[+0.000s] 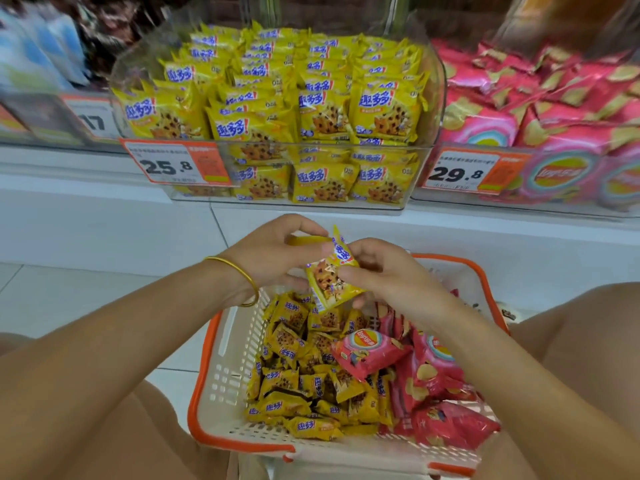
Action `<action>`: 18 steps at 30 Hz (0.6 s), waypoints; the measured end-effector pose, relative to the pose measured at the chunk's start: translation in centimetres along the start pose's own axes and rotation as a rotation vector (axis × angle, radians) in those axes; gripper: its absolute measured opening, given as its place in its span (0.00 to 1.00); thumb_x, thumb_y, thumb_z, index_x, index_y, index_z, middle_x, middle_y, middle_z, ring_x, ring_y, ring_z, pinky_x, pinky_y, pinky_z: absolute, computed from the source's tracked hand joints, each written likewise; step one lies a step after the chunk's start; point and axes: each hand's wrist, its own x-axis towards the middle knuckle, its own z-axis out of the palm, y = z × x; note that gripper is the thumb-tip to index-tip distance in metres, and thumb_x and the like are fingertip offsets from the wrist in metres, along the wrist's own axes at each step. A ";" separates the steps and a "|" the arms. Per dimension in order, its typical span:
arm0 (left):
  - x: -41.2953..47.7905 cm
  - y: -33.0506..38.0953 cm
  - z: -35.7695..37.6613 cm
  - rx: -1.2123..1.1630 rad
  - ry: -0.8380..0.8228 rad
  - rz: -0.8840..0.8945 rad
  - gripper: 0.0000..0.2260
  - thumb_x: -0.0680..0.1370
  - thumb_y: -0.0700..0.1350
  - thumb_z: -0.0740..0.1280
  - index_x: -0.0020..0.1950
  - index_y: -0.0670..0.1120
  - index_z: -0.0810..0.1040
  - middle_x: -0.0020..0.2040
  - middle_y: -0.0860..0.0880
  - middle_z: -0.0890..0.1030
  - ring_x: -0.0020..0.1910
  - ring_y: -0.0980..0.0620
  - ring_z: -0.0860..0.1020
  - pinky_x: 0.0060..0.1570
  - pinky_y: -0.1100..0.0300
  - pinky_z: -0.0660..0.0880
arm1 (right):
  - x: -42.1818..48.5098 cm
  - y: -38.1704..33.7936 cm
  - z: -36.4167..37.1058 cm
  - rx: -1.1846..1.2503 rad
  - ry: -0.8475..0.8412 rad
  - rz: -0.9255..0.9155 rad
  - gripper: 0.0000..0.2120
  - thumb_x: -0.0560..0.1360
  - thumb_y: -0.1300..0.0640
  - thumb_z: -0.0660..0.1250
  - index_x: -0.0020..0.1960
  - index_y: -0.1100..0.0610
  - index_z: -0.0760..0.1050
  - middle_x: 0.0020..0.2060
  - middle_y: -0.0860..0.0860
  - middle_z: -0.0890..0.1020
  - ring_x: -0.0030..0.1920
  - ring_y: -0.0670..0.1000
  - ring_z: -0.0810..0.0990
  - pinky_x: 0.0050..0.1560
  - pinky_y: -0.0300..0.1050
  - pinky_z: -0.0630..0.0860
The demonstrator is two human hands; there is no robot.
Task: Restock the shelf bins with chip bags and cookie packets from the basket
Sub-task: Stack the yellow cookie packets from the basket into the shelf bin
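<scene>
Cookie packet [329, 285] pinched by left hand [273, 252], right hand [386, 277] — above basket [228, 362].

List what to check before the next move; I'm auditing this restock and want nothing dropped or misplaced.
1. Grip on the cookie packet: ok, pinched between the left hand and right hand above the basket.
2. Right destination: ok, the cookie bin straight ahead holds matching yellow packets.
3. Room in that bin: cannot tell, packets already rise above its front wall.
4. Path to the bin: ok, nothing stands between.
5. Remaining stock: ok, loose cookie packets and chip bags lie in the basket.
</scene>
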 end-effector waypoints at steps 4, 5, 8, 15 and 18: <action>-0.1 1.8 -0.5 -0.082 0.056 0.084 0.04 0.74 0.40 0.69 0.47 0.42 0.77 0.43 0.45 0.81 0.38 0.55 0.81 0.40 0.64 0.80 | -0.3 -3.3 -1.0 -0.068 -0.033 -0.089 0.06 0.76 0.60 0.65 0.50 0.51 0.77 0.40 0.47 0.81 0.37 0.45 0.78 0.35 0.39 0.76; -0.2 2.5 -0.5 -0.129 0.066 0.092 0.03 0.73 0.39 0.69 0.46 0.42 0.77 0.42 0.46 0.81 0.37 0.55 0.81 0.39 0.64 0.80 | -0.5 -4.5 -1.2 -0.097 -0.036 -0.126 0.06 0.76 0.59 0.66 0.50 0.50 0.78 0.37 0.46 0.81 0.37 0.44 0.77 0.34 0.38 0.75; -0.5 5.0 -0.7 -0.184 0.160 0.195 0.04 0.74 0.38 0.69 0.42 0.43 0.75 0.39 0.48 0.78 0.38 0.54 0.79 0.36 0.61 0.79 | -0.3 -8.0 -2.5 -0.155 0.022 -0.208 0.04 0.74 0.59 0.68 0.47 0.52 0.78 0.31 0.43 0.80 0.31 0.44 0.75 0.30 0.37 0.73; 0.7 8.5 -4.3 0.687 0.786 0.837 0.10 0.75 0.46 0.63 0.54 0.45 0.76 0.52 0.49 0.78 0.53 0.52 0.75 0.53 0.61 0.69 | 4.0 -15.3 -6.0 -0.513 0.444 -0.460 0.09 0.74 0.52 0.70 0.52 0.51 0.74 0.42 0.43 0.76 0.32 0.37 0.76 0.34 0.36 0.71; 2.2 7.3 -5.2 1.022 0.710 0.758 0.20 0.74 0.52 0.58 0.61 0.42 0.75 0.62 0.43 0.76 0.63 0.42 0.72 0.63 0.49 0.66 | 6.4 -16.0 -5.3 -0.997 0.447 -0.466 0.15 0.74 0.51 0.69 0.59 0.54 0.76 0.49 0.46 0.76 0.49 0.43 0.74 0.47 0.38 0.66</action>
